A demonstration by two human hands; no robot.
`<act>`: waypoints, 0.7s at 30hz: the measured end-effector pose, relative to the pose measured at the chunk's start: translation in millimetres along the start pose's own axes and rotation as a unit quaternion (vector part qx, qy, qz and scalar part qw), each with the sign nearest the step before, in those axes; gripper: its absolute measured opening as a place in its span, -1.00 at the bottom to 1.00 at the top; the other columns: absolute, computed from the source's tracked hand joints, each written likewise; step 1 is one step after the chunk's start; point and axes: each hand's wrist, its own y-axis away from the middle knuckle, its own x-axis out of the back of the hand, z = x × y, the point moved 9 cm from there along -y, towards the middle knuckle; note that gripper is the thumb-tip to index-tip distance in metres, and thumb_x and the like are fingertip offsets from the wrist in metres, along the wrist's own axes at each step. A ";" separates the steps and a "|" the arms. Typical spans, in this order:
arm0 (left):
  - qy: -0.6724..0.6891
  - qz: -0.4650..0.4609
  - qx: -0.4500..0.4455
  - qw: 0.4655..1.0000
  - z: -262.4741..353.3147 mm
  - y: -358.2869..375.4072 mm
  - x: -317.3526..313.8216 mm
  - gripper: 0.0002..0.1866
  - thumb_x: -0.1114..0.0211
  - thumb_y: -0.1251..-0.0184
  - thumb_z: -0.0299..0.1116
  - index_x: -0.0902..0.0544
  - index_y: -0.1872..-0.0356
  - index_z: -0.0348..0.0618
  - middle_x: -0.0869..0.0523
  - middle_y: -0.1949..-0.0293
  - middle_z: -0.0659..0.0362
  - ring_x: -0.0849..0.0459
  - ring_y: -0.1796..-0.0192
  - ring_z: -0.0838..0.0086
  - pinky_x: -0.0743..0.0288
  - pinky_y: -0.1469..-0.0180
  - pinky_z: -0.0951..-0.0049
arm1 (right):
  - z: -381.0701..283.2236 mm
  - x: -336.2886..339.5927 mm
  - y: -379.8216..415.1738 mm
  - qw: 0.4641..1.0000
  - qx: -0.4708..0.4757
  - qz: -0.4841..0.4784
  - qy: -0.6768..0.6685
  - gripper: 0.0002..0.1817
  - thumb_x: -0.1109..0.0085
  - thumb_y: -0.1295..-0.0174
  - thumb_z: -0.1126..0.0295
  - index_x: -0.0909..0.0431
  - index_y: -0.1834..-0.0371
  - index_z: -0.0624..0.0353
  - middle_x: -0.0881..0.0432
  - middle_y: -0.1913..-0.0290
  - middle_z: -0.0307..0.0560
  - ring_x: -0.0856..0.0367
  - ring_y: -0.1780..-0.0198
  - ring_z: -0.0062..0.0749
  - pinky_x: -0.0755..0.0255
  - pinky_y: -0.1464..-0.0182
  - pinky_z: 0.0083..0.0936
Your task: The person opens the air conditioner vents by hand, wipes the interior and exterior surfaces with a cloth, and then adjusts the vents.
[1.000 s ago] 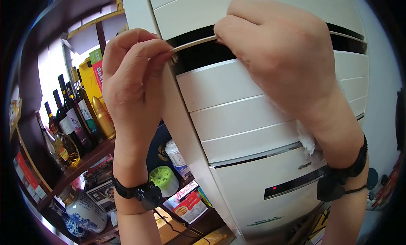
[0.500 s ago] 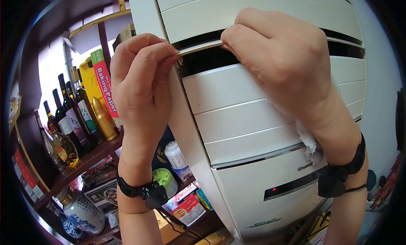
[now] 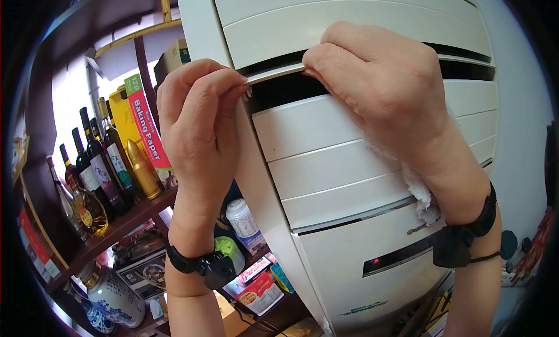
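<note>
Left hand (image 3: 199, 119), pinched shut on the slat's (image 3: 276, 73) left end, beside the unit's (image 3: 326, 180) edge; slat, across the dark slot (image 3: 285, 92), open room above and below; right hand (image 3: 384, 87), closed on slat farther along; cloth (image 3: 420, 194) below, grip unclear; shelf (image 3: 129, 225) with bottles (image 3: 102, 174), left; unit, white; pale wall (image 3: 518, 121), right.

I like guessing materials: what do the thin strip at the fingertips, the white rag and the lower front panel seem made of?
Thin strip: perhaps smooth plastic or coated metal, given its even pale edge.
White rag: likely soft, matte fabric, being rumpled and fuzzy.
Lower front panel: even, softly shiny; plastic or painted metal, unclear which.
</note>
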 end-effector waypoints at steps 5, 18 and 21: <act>0.007 -0.006 0.006 1.000 0.6 -0.3 0.7 -0.84 -0.37 -0.08 -0.64 -0.67 0.31 -0.19 -0.63 0.24 0.16 -0.58 0.13 0.31 -0.45 0.09 0.40 | 0.8 -0.1 1.1 1.000 0.002 -0.002 0.003 -0.88 -0.27 0.06 0.51 -0.56 0.43 0.19 -0.50 0.49 -0.17 -0.56 0.47 -0.32 -0.43 0.47 -0.47; 0.026 -0.037 0.042 0.998 -4.5 -3.1 0.0 -0.89 -0.29 -0.25 -0.61 -0.71 0.25 -0.21 -0.66 0.13 0.14 -0.60 0.09 0.39 -0.46 0.03 0.46 | 7.3 -5.1 -0.3 0.999 -0.033 -0.009 0.035 -0.95 -0.16 0.06 0.45 -0.49 0.57 0.11 -0.50 0.50 -0.16 -0.61 0.44 -0.31 -0.48 0.44 -0.44; 0.040 -0.057 0.063 0.996 -8.1 -2.9 -0.9 -0.90 -0.26 -0.30 -0.57 -0.72 0.23 -0.22 -0.66 0.09 0.14 -0.59 0.05 0.42 -0.45 -0.01 0.48 | 8.2 -3.5 -1.6 0.998 -0.037 -0.005 0.043 -0.97 -0.25 0.15 0.46 -0.68 0.63 0.09 -0.66 0.52 -0.14 -0.72 0.39 -0.28 -0.61 0.37 -0.40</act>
